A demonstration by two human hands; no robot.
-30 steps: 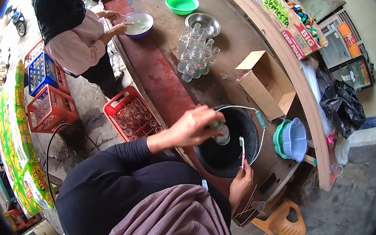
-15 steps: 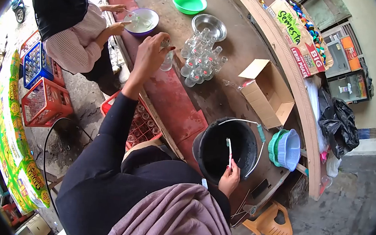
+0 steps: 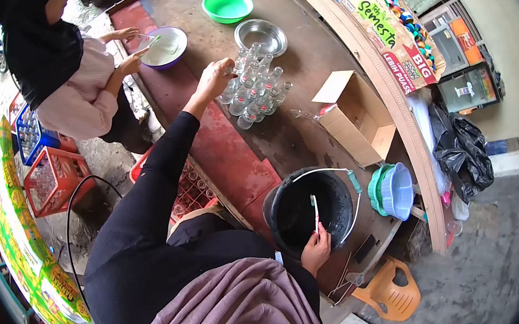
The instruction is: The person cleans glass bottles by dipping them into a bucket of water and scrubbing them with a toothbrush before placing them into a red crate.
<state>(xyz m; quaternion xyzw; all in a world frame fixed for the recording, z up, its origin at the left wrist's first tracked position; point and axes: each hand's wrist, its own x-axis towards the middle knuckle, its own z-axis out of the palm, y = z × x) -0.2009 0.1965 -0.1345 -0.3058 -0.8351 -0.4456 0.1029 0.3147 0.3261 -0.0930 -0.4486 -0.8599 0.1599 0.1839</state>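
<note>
My left hand (image 3: 213,81) is stretched out to the left edge of a tight cluster of clear glass bottles (image 3: 256,95) standing on the table. Its fingers are closed at the neck of one glass bottle (image 3: 227,94), partly hidden behind the hand. My right hand (image 3: 316,251) grips a toothbrush (image 3: 314,211) by its handle, bristles up, over the mouth of a black bucket (image 3: 291,225). The bucket has a wire handle with a green grip; its inside is dark.
Across the table's left edge a person (image 3: 79,73) works with both hands over a white-and-purple basin (image 3: 168,57). A green basin (image 3: 227,5), a metal bowl (image 3: 266,36), an open cardboard box (image 3: 354,131) and plastic baskets (image 3: 400,191) stand around. Red crates (image 3: 58,180) sit on the ground.
My left hand has brought the glass bottle from beside the cluster down to its left edge. My right hand keeps the toothbrush over the bucket. The view has shifted slightly.
</note>
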